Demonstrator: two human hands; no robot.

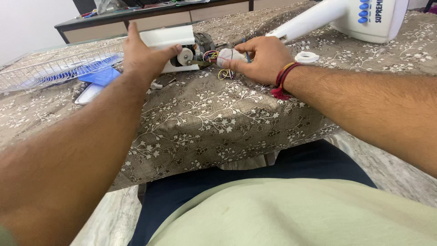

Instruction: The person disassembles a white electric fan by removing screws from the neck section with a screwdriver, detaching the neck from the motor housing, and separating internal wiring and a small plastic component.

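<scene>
Left hand (143,57) clamps the white motor housing (166,38), right hand (259,57) fingers pinch the wrapped part (229,55); tugging risks tearing the coloured wires (210,55).

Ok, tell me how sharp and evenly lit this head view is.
Head view: soft, even daylight, no harsh glare; the left hand and right hand on the fan motor are fairly sharp; the forearms and pale shirt at the bottom edge look stretched and soft; the wire grille at left is slightly blurred.
</scene>
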